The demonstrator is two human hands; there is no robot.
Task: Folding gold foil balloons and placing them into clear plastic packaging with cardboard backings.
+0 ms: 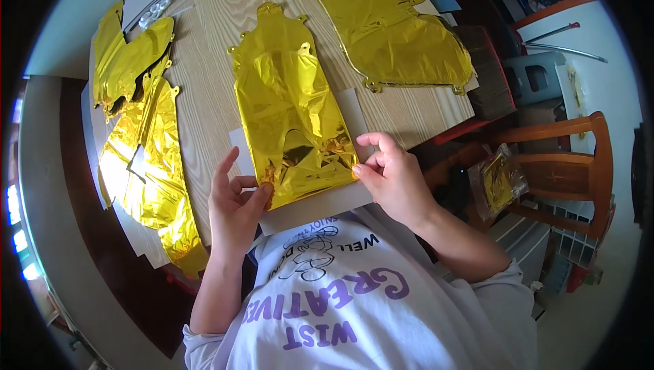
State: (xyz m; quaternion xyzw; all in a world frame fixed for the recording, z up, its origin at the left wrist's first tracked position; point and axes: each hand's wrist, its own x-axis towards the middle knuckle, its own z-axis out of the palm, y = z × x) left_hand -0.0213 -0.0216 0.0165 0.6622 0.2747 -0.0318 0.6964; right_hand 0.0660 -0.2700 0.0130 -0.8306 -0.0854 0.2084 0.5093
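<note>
Left hand [235,208] and right hand [395,180] pinch gold foil piece [286,108] by near corners | at worktop's [210,63] near edge | creased foil [163,152], worktop's left | wide foil [402,39], worktop's far right

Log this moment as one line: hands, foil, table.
Left hand: holding near-left corner of middle gold foil; right hand: holding its near-right corner; table: left gold foil, upper-right gold foil

Apparently a home room, wood-grain table [206,63], brown wooden chair [601,165], grey stool [538,62] nearby
</note>
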